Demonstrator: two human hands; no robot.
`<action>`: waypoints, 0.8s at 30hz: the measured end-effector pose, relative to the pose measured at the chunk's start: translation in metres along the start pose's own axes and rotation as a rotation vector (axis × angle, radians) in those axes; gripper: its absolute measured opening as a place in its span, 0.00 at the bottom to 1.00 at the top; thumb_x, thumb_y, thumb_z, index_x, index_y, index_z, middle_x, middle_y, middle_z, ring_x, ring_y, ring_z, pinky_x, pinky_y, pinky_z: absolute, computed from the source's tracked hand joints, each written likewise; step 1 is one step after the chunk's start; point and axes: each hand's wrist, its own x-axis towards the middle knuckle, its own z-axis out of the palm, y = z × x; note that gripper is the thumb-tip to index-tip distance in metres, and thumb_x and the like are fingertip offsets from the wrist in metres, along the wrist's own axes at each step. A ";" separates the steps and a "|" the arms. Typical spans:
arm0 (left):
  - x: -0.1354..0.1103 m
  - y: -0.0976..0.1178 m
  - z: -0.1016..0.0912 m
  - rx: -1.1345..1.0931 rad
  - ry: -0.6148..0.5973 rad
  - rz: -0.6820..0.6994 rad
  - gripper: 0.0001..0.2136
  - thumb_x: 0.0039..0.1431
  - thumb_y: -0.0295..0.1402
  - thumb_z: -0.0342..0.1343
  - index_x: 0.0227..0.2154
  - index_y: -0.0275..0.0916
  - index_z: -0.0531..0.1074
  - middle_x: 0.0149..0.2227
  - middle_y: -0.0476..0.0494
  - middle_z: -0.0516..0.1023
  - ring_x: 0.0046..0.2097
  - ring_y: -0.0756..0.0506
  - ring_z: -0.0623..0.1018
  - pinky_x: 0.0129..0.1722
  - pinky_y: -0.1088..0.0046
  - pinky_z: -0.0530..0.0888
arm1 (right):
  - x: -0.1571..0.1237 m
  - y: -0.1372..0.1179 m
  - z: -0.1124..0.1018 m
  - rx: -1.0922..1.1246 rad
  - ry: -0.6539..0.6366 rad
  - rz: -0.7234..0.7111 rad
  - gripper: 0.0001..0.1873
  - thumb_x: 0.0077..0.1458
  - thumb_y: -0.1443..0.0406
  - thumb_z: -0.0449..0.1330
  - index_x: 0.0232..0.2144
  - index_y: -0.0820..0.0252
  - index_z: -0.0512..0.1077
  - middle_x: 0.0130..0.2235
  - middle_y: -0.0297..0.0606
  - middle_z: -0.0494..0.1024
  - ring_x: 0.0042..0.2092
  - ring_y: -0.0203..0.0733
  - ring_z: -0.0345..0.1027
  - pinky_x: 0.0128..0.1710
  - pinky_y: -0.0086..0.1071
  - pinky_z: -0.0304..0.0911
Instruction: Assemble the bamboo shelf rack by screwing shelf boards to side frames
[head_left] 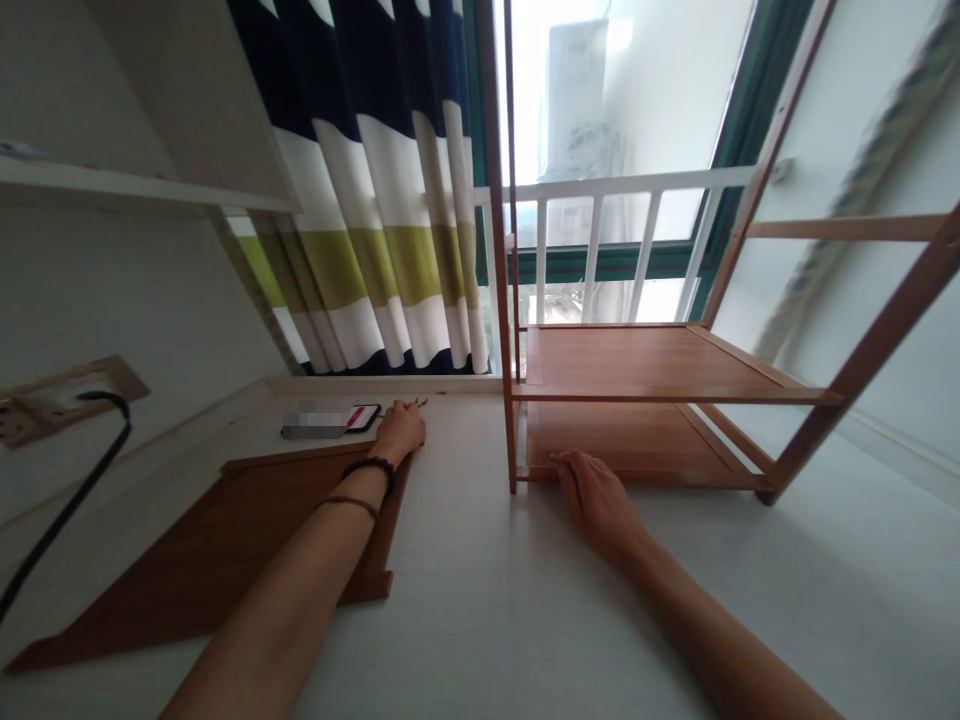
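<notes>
My left hand [401, 428] is closed near the back of the white surface, over the far corner of a loose brown wooden panel [247, 540]. A small thin thing pokes out by its fingertips, too small to name. My right hand [596, 495] has its fingers pressed together at the front edge of the lower shelf [630, 440] of a brown wooden rack. A tiny pale speck shows at those fingertips; I cannot make out what it is. The rack's upper shelf [667, 362] sits above, between upright posts [501, 250].
A phone [364, 418] lies behind the loose panel. On the left wall is a socket [67, 400] with a black cable [71, 510]. A striped curtain [375, 250] and a window with white railing [600, 185] stand behind. A white shelf [150, 187] juts out at upper left.
</notes>
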 end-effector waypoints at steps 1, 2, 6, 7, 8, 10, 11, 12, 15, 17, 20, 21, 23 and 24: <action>0.003 0.000 0.003 0.025 0.004 -0.018 0.16 0.59 0.36 0.52 0.48 0.36 0.65 0.49 0.39 0.69 0.46 0.43 0.73 0.43 0.59 0.72 | 0.001 0.001 0.000 -0.026 0.011 0.008 0.11 0.61 0.66 0.44 0.33 0.60 0.65 0.33 0.42 0.74 0.34 0.44 0.66 0.37 0.34 0.58; 0.006 0.000 0.005 0.047 0.009 -0.036 0.16 0.59 0.36 0.52 0.48 0.36 0.65 0.49 0.39 0.69 0.46 0.43 0.73 0.43 0.59 0.72 | 0.002 0.003 0.001 -0.050 0.019 0.018 0.12 0.61 0.66 0.43 0.31 0.60 0.64 0.31 0.41 0.73 0.34 0.43 0.65 0.36 0.34 0.57; 0.018 0.001 0.009 0.123 0.029 -0.139 0.16 0.59 0.36 0.52 0.49 0.35 0.65 0.50 0.39 0.69 0.47 0.43 0.72 0.44 0.58 0.72 | 0.006 0.006 0.002 -0.139 0.013 0.039 0.14 0.62 0.64 0.43 0.27 0.59 0.63 0.29 0.38 0.72 0.33 0.43 0.63 0.36 0.34 0.53; 0.020 0.001 0.010 0.138 0.027 -0.172 0.17 0.59 0.36 0.52 0.49 0.35 0.65 0.50 0.38 0.69 0.47 0.42 0.72 0.45 0.58 0.72 | 0.007 0.006 0.003 -0.164 0.007 0.040 0.14 0.62 0.64 0.43 0.26 0.59 0.63 0.28 0.38 0.72 0.33 0.43 0.62 0.35 0.34 0.52; 0.022 0.001 0.011 0.149 0.017 -0.200 0.17 0.59 0.36 0.52 0.49 0.35 0.65 0.50 0.38 0.69 0.47 0.42 0.72 0.45 0.58 0.72 | 0.007 0.006 0.004 -0.185 0.003 0.040 0.14 0.62 0.64 0.44 0.26 0.59 0.63 0.28 0.38 0.72 0.33 0.43 0.62 0.35 0.34 0.52; 0.025 0.000 0.013 0.154 -0.024 -0.226 0.16 0.59 0.36 0.52 0.49 0.36 0.65 0.49 0.39 0.69 0.47 0.43 0.72 0.44 0.58 0.72 | 0.007 0.005 0.005 -0.200 0.000 0.034 0.14 0.62 0.64 0.44 0.26 0.58 0.64 0.28 0.37 0.72 0.32 0.42 0.62 0.35 0.34 0.51; 0.026 -0.001 0.013 0.149 -0.051 -0.223 0.16 0.59 0.36 0.52 0.49 0.36 0.65 0.49 0.39 0.69 0.46 0.43 0.73 0.44 0.58 0.72 | 0.007 0.005 0.006 -0.198 0.000 0.029 0.14 0.62 0.64 0.44 0.26 0.59 0.64 0.28 0.37 0.72 0.32 0.42 0.62 0.35 0.34 0.50; 0.026 -0.002 0.014 0.138 -0.078 -0.211 0.16 0.59 0.36 0.52 0.48 0.36 0.66 0.49 0.39 0.70 0.46 0.43 0.73 0.43 0.58 0.72 | 0.007 0.005 0.006 -0.193 0.001 0.026 0.14 0.62 0.64 0.44 0.26 0.59 0.65 0.28 0.37 0.72 0.32 0.42 0.62 0.35 0.34 0.50; 0.023 -0.003 0.016 0.084 -0.133 -0.154 0.16 0.59 0.36 0.52 0.48 0.36 0.66 0.48 0.39 0.70 0.46 0.43 0.73 0.43 0.59 0.73 | 0.007 0.004 0.005 -0.201 0.008 0.021 0.15 0.62 0.64 0.44 0.26 0.58 0.65 0.28 0.37 0.72 0.32 0.42 0.62 0.35 0.34 0.50; 0.020 -0.003 0.018 0.035 -0.140 -0.114 0.16 0.59 0.36 0.52 0.48 0.35 0.66 0.48 0.39 0.70 0.45 0.43 0.73 0.43 0.59 0.73 | 0.007 0.003 0.004 -0.212 0.014 0.021 0.15 0.62 0.64 0.44 0.26 0.58 0.65 0.27 0.37 0.72 0.32 0.42 0.62 0.34 0.34 0.50; 0.017 -0.003 0.020 -0.046 -0.121 -0.056 0.16 0.59 0.36 0.52 0.48 0.35 0.66 0.48 0.38 0.70 0.46 0.43 0.73 0.43 0.60 0.72 | 0.007 0.002 0.003 -0.226 0.023 0.017 0.15 0.62 0.63 0.44 0.25 0.58 0.64 0.27 0.37 0.72 0.31 0.42 0.62 0.34 0.34 0.50; 0.017 -0.004 0.021 -0.076 -0.112 -0.037 0.16 0.59 0.36 0.52 0.48 0.35 0.66 0.48 0.39 0.70 0.46 0.44 0.73 0.43 0.60 0.72 | 0.007 0.002 0.004 -0.231 0.024 0.015 0.15 0.62 0.63 0.44 0.25 0.58 0.64 0.27 0.37 0.72 0.31 0.42 0.62 0.34 0.34 0.50; 0.018 -0.006 0.021 -0.140 -0.095 -0.002 0.15 0.59 0.36 0.52 0.48 0.37 0.66 0.49 0.39 0.70 0.46 0.44 0.73 0.43 0.60 0.72 | 0.007 0.003 0.004 -0.234 0.021 0.017 0.15 0.62 0.63 0.44 0.26 0.58 0.64 0.27 0.37 0.72 0.32 0.42 0.62 0.34 0.34 0.50; 0.019 -0.007 0.020 -0.172 -0.085 0.009 0.15 0.59 0.36 0.51 0.48 0.37 0.66 0.49 0.40 0.70 0.45 0.44 0.73 0.43 0.60 0.73 | 0.007 0.003 0.004 -0.234 0.017 0.020 0.15 0.62 0.63 0.44 0.26 0.58 0.64 0.27 0.37 0.72 0.32 0.42 0.63 0.34 0.34 0.50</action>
